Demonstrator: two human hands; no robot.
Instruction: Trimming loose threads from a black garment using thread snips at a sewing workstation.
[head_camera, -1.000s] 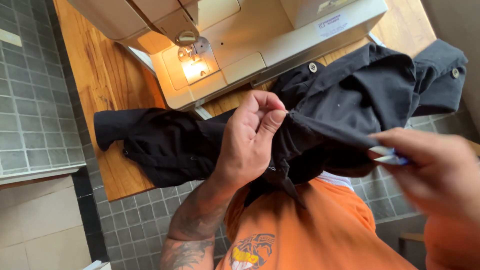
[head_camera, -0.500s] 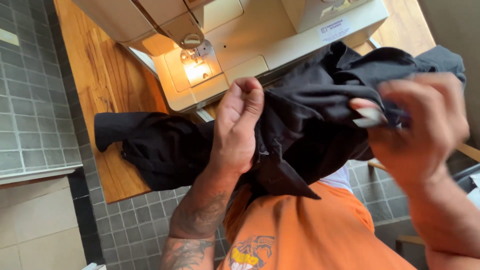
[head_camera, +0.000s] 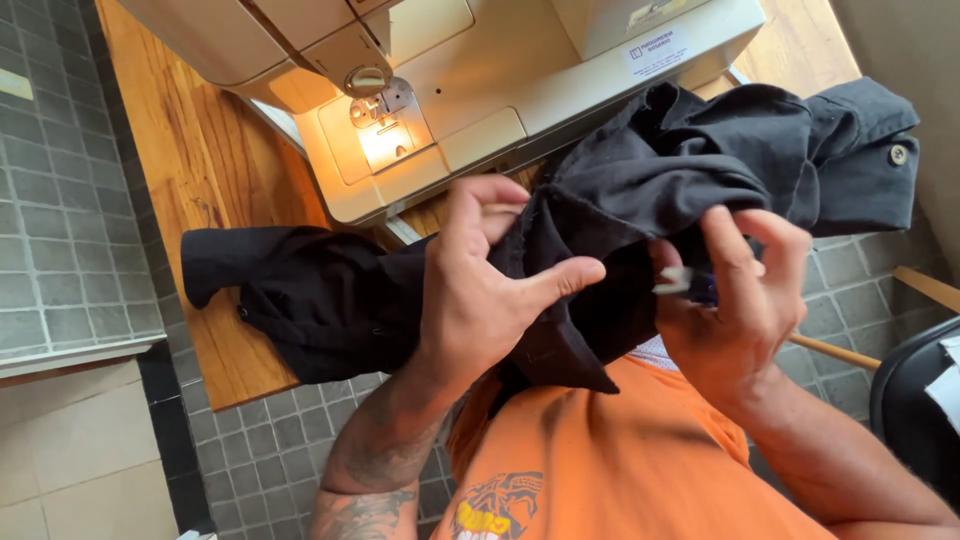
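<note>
The left hand pinched a black garment's fold; the right hand, just beside it rightward, gripped a small pale tool against the cloth.

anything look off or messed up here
Nothing damaged or spilled. The black garment is bunched, one end trailing over the wooden table edge. Left hand pinches a fold; right hand holds a small tool.

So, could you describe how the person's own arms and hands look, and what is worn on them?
Both hands are bare: no gloves, and no rings or watch that I can see. The left hand leads to a forearm covered in dark tattoos. The right hand has a bare forearm with some hair. The orange T-shirt has a printed graphic; its sleeves are out of view.
</note>
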